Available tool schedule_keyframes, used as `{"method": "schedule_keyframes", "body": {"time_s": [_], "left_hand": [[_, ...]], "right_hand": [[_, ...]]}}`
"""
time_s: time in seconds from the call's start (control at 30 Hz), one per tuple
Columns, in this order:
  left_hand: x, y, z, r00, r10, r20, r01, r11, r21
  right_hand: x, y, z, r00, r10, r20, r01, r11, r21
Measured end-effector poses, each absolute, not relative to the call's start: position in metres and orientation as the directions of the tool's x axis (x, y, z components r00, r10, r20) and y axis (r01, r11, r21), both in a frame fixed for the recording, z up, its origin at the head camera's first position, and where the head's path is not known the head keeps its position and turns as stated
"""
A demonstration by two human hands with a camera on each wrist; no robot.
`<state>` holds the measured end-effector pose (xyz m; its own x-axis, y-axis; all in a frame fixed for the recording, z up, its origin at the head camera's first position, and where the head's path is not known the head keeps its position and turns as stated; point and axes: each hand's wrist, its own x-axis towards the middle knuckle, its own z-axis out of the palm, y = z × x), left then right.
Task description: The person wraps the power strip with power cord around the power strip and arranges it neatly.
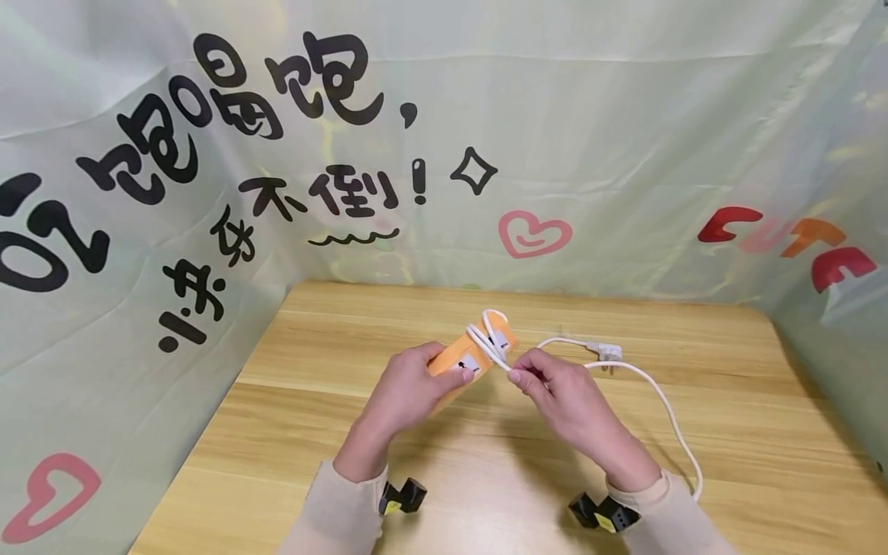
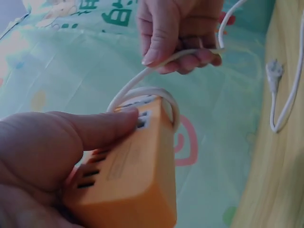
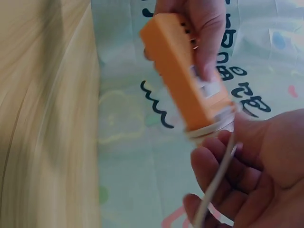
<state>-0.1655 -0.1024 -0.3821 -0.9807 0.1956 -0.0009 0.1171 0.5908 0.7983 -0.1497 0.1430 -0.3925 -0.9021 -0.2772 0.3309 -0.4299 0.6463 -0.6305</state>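
Note:
My left hand [image 1: 409,385] grips an orange power strip [image 2: 137,173] near one end, with the thumb lying along its socket face. White cord [image 2: 166,97] loops around the strip's far end. My right hand [image 1: 570,391] pinches the cord between thumb and fingers just beside the strip, and the cord stretches between the two hands. In the right wrist view the strip [image 3: 173,71] tilts up off the table, and a length of cord [image 3: 216,183] trails across the right palm. The cord's white plug [image 1: 609,352] lies on the table beyond the right hand.
The wooden table [image 1: 312,331] carries the loose cord, which curves down past my right sleeve [image 1: 666,512]. A printed cloth backdrop [image 1: 610,154] stands behind the table and along both sides. A black wrist device [image 1: 402,497] sits at each cuff.

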Motion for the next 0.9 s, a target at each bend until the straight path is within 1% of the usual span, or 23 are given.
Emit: {"method": "schedule_keyframes", "body": {"time_s": [0.13,0.23,0.33,0.47,0.57,0.63,0.73,0.9], "left_hand": [[-0.165,-0.105,-0.380,-0.976,0.216,-0.027,0.084,0.488,0.869],[-0.165,-0.106,-0.379,-0.970,0.239,-0.033,0.072,0.418,0.905],[-0.166,-0.107,-0.379,-0.967,0.252,-0.038,0.061,0.372,0.926],[-0.169,-0.111,-0.380,-0.967,0.250,-0.052,0.029,0.308,0.951],[-0.172,-0.114,-0.380,-0.961,0.269,-0.059,0.013,0.259,0.966],[-0.173,-0.115,-0.380,-0.953,0.296,-0.063,0.007,0.229,0.973],[-0.173,-0.117,-0.379,-0.940,0.334,-0.061,0.006,0.198,0.980],[-0.173,-0.124,-0.377,-0.911,0.410,-0.045,0.035,0.184,0.982]], "right_hand": [[-0.155,0.146,-0.396,-0.905,-0.227,0.359,-0.415,0.657,-0.630],[-0.157,0.147,-0.398,-0.893,-0.221,0.391,-0.438,0.620,-0.651],[-0.157,0.148,-0.400,-0.871,-0.253,0.422,-0.488,0.547,-0.680],[-0.158,0.151,-0.401,-0.837,-0.338,0.431,-0.543,0.412,-0.732],[-0.160,0.154,-0.401,-0.821,-0.382,0.424,-0.557,0.376,-0.740],[-0.161,0.156,-0.401,-0.823,-0.390,0.413,-0.556,0.405,-0.726],[-0.164,0.158,-0.401,-0.849,-0.375,0.373,-0.523,0.487,-0.700],[-0.166,0.164,-0.398,-0.919,-0.308,0.245,-0.392,0.671,-0.629]]}}
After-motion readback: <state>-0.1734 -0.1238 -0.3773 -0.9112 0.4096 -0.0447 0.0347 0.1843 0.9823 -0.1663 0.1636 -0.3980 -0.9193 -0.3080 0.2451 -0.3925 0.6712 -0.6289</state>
